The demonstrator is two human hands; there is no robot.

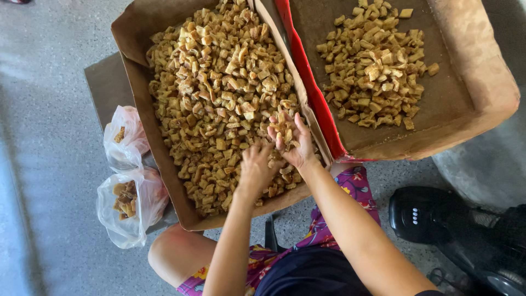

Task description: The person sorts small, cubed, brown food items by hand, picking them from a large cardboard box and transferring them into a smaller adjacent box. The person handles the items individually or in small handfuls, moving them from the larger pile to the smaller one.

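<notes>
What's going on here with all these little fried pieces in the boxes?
A seated person is working through golden-brown fried pieces heaped in a cardboard box. The right hand is cupped, palm up, with a few pieces in it; the left hand reaches into the pile. A second box holds a smaller heap, and two plastic bags sit alongside.

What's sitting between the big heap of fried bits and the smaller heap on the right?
In the head view, only cardboard: the big box's side flap and the right box's red-edged wall stand between the big heap and the smaller heap.
</notes>
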